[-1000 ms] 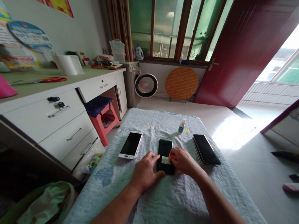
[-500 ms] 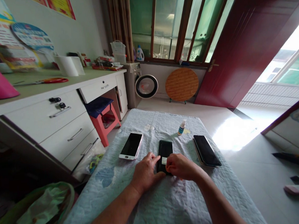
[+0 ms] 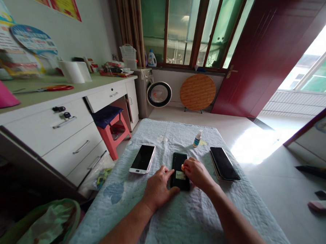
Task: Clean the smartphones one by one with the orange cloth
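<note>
A dark phone [image 3: 179, 160] lies back up on the cloth, with a pale label [image 3: 180, 175] on its back. My left hand [image 3: 158, 186] grips its lower left side, fingers at the left edge and thumb at the bottom corner. Closed at the phone's right edge, beside the label, my right hand [image 3: 196, 171] pinches a small orange piece [image 3: 183, 167], mostly hidden by the fingers. To the left rests a white phone [image 3: 143, 158], screen up, on something pinkish. A black phone [image 3: 224, 163] lies at the right on another flat item.
A quilted blue cloth [image 3: 211, 214] covers the table. Behind the phones stands a small spray bottle [image 3: 197, 138]. A desk [image 3: 54, 127] with drawers and a red stool [image 3: 114, 130] are at the left. A waste basket [image 3: 74, 210] sits low at the left.
My right hand has moved up and toward the phone's right edge, uncovering more of the label. My left hand stays on the phone.
</note>
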